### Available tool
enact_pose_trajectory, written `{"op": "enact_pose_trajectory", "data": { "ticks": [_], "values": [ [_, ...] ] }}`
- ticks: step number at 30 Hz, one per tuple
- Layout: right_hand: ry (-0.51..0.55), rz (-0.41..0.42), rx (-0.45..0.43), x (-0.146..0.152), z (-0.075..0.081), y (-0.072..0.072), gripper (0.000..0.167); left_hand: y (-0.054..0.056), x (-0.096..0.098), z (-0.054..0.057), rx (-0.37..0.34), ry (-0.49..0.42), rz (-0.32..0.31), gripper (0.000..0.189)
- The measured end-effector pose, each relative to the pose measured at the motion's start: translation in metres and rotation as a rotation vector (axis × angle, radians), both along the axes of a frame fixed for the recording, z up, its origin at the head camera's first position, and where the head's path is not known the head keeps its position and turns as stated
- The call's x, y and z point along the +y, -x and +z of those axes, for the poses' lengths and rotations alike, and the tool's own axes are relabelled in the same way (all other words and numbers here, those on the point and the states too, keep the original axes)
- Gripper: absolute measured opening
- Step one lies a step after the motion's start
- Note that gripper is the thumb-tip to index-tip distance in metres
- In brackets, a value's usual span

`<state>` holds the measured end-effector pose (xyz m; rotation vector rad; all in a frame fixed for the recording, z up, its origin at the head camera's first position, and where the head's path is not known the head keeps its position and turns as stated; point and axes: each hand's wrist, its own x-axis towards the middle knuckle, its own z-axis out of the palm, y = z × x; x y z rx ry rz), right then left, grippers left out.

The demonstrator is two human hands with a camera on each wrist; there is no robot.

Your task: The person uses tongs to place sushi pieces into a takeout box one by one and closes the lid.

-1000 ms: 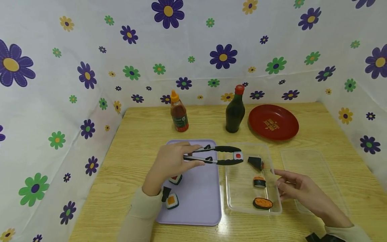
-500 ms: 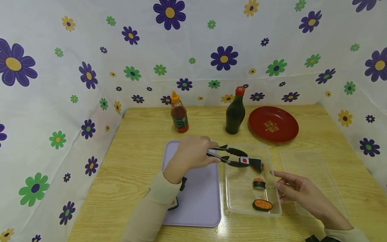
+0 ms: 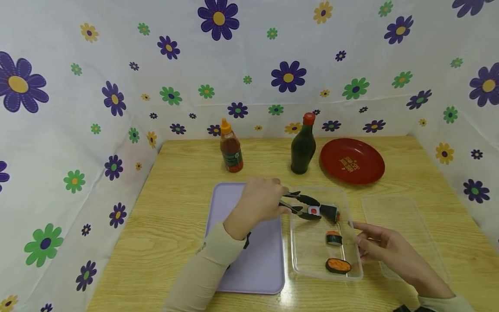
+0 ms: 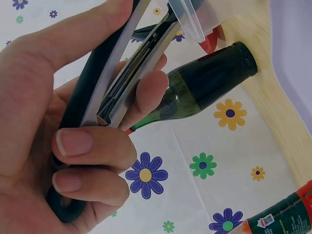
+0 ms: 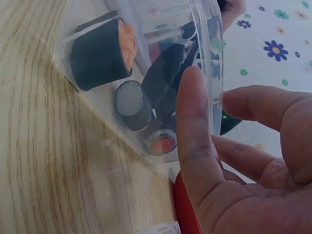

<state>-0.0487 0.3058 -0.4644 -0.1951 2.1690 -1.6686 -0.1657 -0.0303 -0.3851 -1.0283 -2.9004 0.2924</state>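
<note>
Wood-grain table (image 3: 175, 173), tray (image 3: 261, 260), container (image 3: 308, 255), bottles (image 3: 303, 149), plate (image 3: 364, 162)

The head camera looks forward and down across the table (image 3: 179, 169). The wrist cameras, both rolled, view the left hand (image 3: 260, 200) and right hand (image 3: 387, 248) at close range. All three views share the clear container (image 3: 308, 245).

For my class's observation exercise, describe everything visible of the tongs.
The tongs look metallic, with black tips, dark grip strips and a looped end. The left hand grips them, pointing them rightward at a slight slant. Their tips hold a white roll with a red centre above or inside the clear box; which is unclear.
</note>
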Motion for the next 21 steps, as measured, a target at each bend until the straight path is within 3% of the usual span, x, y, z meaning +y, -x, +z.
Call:
{"op": "enact_pose_trajectory", "data": {
  "ticks": [3,7,10,17,21],
  "values": [
    [0.006,0.004,0.003,0.000,0.000,0.000,0.056,0.000,-0.002,-0.002,-0.007,-0.002,0.001,0.060],
    [0.012,0.005,0.016,-0.001,-0.001,0.000,0.055,0.000,-0.012,-0.004,-0.093,-0.065,0.006,0.069],
    [0.012,0.005,0.026,-0.001,-0.002,0.001,0.052,0.001,-0.025,-0.008,-0.175,-0.175,-0.004,0.075],
    [-0.013,-0.005,0.026,0.002,-0.005,0.001,0.049,-0.003,-0.070,-0.026,-0.362,-0.450,-0.014,0.083],
    [0.014,0.003,-0.008,0.002,-0.006,0.002,0.045,-0.013,-0.102,-0.032,-0.383,-0.561,-0.009,0.081]
  ]
}}
